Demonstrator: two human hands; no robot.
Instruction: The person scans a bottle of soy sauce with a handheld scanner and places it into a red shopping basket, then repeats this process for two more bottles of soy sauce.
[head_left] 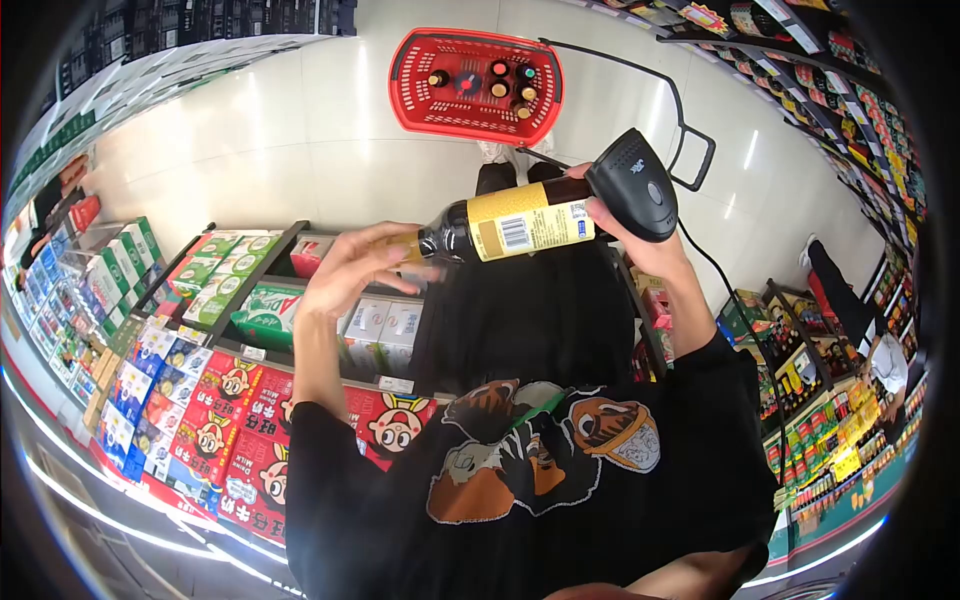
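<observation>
A dark glass bottle (530,220) with a yellow label and barcode lies nearly level across my front. My left hand (355,270) is round its neck at the left end, some fingers blurred by motion. At the base end, my right hand (640,240) grips the bottle, with thumb and a fingertip on its sides. A black barcode scanner (636,185) covers much of that hand; how it is held is hidden. A thin black cable (735,290) runs down from near it.
Ahead on the floor stands a red basket (478,135) with several bottles and a long black handle (665,75). Red milk cartons (210,425) and other boxes are stacked at left. Stocked shelves (845,110) line the right. Another person (885,360) is at far right.
</observation>
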